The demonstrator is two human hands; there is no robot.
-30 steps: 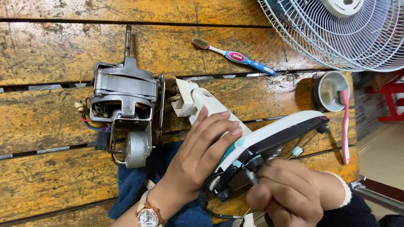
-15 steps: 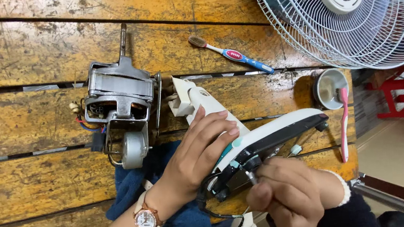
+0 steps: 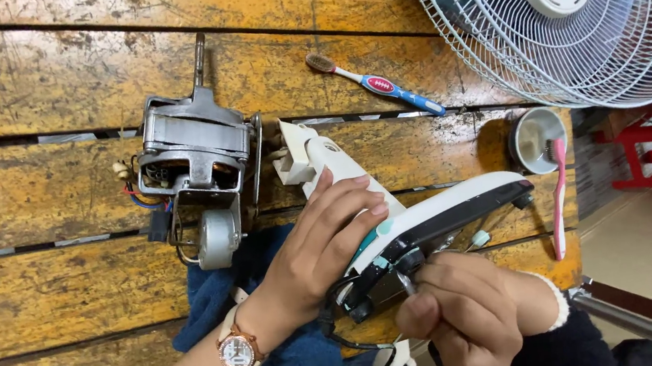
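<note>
The left hand [image 3: 324, 244] lies palm down with its fingers [image 3: 356, 204] spread and stretched forward, the fingertips pressing flat and the thumb tucked below them; its wrist is bent slightly and the forearm runs back toward the lower left. The right hand [image 3: 461, 314] sits just below and to the right of the left fingertips, curled into a loose fist, thumb and forefinger pinched together at their tips, knuckles turned upward, the wrist in a dark sleeve.

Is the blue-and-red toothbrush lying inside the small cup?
No, the blue-and-red toothbrush lies flat on the wooden table, apart from the small cup.
</note>
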